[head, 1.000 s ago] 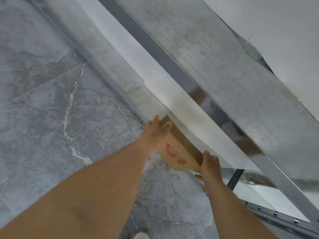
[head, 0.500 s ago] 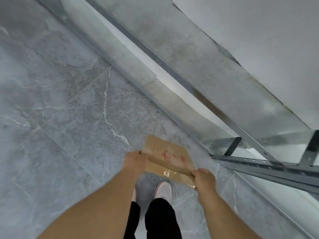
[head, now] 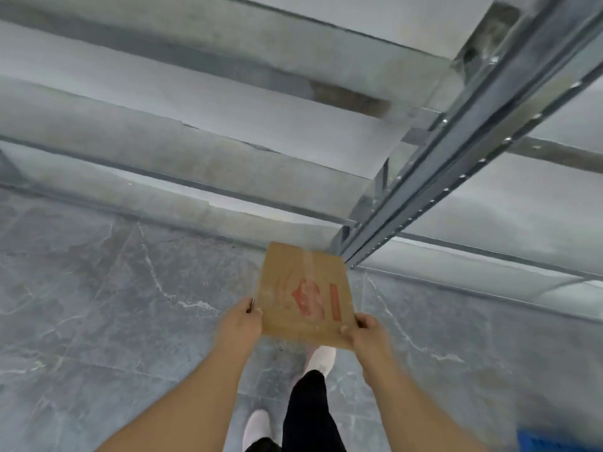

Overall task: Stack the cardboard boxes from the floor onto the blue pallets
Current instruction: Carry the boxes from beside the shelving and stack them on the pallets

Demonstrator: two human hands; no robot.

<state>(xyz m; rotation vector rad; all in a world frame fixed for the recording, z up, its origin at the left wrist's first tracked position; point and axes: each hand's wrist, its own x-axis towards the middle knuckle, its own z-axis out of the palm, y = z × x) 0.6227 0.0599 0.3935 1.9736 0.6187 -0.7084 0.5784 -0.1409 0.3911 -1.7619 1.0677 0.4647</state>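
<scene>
A small brown cardboard box (head: 305, 293) with a red arrow print and clear tape is held in the air above the grey floor, in front of me. My left hand (head: 239, 322) grips its left near corner. My right hand (head: 367, 331) grips its right near corner, thumb on the top face. A corner of a blue pallet (head: 559, 440) shows at the bottom right edge of the view.
A metal shelving rack (head: 434, 177) with grey boards fills the upper half, its perforated upright slanting down to the floor just beyond the box. My legs in black trousers and white shoes (head: 321, 357) stand on the grey marbled floor (head: 114, 305) below the box.
The box came out from under the lowest shelf and rose between my hands. The view swung right, so the rack now spans the top and the blue pallet corner appears.
</scene>
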